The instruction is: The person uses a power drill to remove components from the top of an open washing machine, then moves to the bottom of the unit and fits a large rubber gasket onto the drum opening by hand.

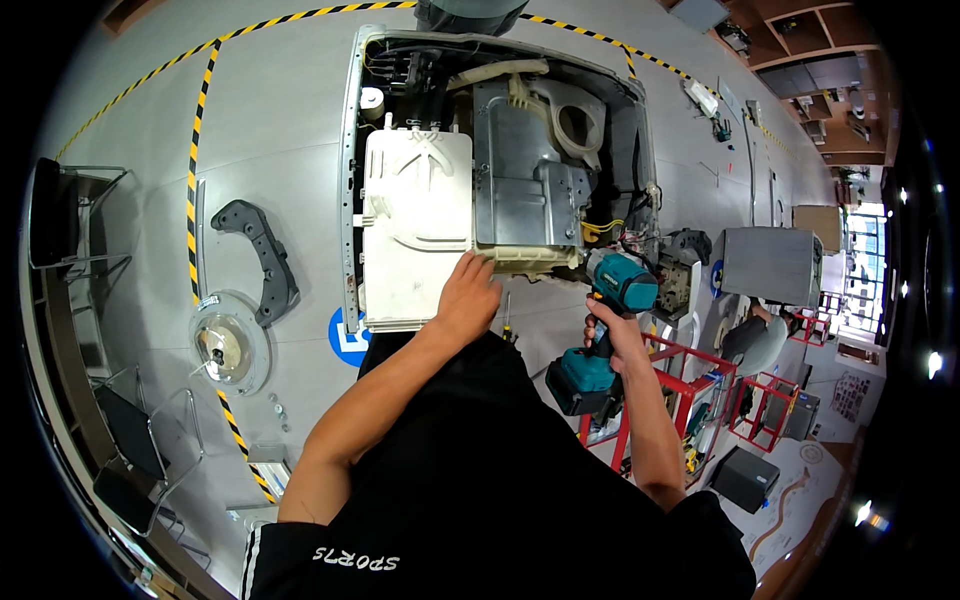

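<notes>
An appliance with its inside exposed lies in front of me, holding a white plastic housing, a grey metal panel, hoses and wires. My left hand is at the housing's lower right corner, fingers bent together against its edge and the cream plastic rail beside it. My right hand grips a teal cordless drill by its handle, battery hanging below. The drill's nose points left at the rail's right end; I cannot tell whether its tip touches.
A dark curved part and a round part lie on the floor at left, near chairs. Right are red metal frames, a grey box, a black box and a bent-over person. Shelving stands at upper right.
</notes>
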The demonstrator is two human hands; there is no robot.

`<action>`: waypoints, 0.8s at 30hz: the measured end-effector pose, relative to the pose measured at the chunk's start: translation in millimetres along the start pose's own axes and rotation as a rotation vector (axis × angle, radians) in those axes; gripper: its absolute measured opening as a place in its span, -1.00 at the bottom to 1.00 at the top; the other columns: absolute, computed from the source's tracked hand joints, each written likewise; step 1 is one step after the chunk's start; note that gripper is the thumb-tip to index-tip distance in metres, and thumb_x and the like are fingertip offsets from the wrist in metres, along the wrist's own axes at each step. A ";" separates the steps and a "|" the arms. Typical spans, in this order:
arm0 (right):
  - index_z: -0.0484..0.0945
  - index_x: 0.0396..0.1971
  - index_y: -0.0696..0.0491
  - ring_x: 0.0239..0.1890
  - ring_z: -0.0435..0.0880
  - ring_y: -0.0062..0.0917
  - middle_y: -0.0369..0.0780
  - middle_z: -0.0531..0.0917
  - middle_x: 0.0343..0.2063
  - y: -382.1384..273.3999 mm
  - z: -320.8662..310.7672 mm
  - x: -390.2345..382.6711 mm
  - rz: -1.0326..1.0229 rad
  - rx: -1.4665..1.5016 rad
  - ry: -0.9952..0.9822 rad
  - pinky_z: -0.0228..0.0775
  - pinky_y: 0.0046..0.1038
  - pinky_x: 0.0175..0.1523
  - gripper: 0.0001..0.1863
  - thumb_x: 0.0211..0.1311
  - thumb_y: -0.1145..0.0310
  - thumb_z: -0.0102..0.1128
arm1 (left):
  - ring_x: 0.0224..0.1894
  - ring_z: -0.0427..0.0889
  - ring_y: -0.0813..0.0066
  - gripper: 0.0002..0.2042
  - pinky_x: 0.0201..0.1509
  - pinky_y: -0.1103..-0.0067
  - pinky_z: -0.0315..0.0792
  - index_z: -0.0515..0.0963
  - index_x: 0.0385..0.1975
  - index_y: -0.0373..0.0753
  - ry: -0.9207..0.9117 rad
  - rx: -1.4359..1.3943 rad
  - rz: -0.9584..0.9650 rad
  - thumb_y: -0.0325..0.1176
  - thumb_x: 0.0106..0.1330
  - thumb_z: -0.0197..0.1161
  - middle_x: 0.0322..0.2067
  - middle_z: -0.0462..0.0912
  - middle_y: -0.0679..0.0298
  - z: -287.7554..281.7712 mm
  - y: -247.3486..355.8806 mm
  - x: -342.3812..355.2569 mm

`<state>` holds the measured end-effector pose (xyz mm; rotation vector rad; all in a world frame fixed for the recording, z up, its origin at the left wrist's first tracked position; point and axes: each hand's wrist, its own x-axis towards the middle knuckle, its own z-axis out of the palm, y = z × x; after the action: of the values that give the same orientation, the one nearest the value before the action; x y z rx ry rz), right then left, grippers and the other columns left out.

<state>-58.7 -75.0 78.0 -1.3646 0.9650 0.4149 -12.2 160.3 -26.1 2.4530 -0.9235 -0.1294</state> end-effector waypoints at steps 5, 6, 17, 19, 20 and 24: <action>0.44 -0.35 0.12 -0.66 0.46 -0.61 -0.29 0.46 -0.66 25.1 -7.1 2.3 -0.019 -0.122 0.013 0.29 -0.55 -0.60 -0.79 0.08 0.37 0.23 | -0.01 0.39 0.23 -0.77 0.15 0.29 0.19 0.52 -0.39 -0.31 0.194 -0.088 -0.002 -0.52 -0.14 0.20 -0.17 0.51 0.12 -17.1 -3.4 30.7; 0.45 -0.41 0.11 -0.66 0.46 -0.63 -0.30 0.47 -0.66 33.5 -10.4 5.6 -0.038 -0.171 0.023 0.29 -0.57 -0.60 -0.82 0.07 0.37 0.25 | -0.02 0.40 0.24 -0.76 0.09 0.30 0.21 0.52 -0.37 -0.29 0.209 -0.002 0.014 -0.52 -0.13 0.20 -0.21 0.51 0.18 -22.0 -11.9 40.4; 0.55 -0.36 0.18 -0.50 0.53 -0.60 -0.26 0.59 -0.59 125.3 -35.0 -3.5 -0.127 -0.383 0.054 0.40 -0.45 -0.35 -0.69 -0.11 0.33 0.34 | -0.06 0.44 0.31 -0.79 0.03 0.32 0.22 0.54 -0.33 -0.17 -0.038 0.345 0.021 -0.34 0.00 0.29 -0.28 0.56 0.27 -52.3 -93.1 138.1; 0.56 -0.32 0.17 -0.45 0.58 -0.57 -0.21 0.62 -0.52 137.0 -34.8 -4.7 -0.185 -0.359 0.115 0.41 -0.45 -0.30 -0.65 -0.12 0.30 0.35 | -0.05 0.45 0.32 -0.80 0.03 0.28 0.21 0.54 -0.33 -0.15 -0.129 0.399 0.017 -0.34 0.01 0.28 -0.28 0.56 0.28 -46.7 -94.9 144.9; 0.56 -0.26 0.17 -0.36 0.62 -0.53 -0.15 0.65 -0.43 138.6 -37.1 -6.3 0.041 -0.411 0.112 0.43 -0.44 -0.22 -0.59 -0.14 0.28 0.37 | -0.07 0.46 0.32 -0.83 0.02 0.26 0.20 0.55 -0.38 -0.15 -0.146 0.421 0.021 -0.35 0.01 0.26 -0.30 0.56 0.29 -42.0 -97.8 146.5; 0.56 -0.37 0.17 -0.50 0.61 -0.54 -0.20 0.62 -0.57 167.2 -45.4 -9.4 -0.018 -0.249 0.180 0.43 -0.47 -0.35 -0.65 -0.17 0.27 0.36 | -0.11 0.50 0.33 -0.88 -0.01 0.21 0.17 0.56 -0.43 -0.13 -0.302 0.447 -0.045 -0.38 0.00 0.23 -0.34 0.57 0.30 -38.2 -93.3 164.7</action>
<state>-204.5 -79.8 -15.9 -1.6565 1.0737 0.4138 178.6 130.9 -24.7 2.9226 -1.1234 -0.3503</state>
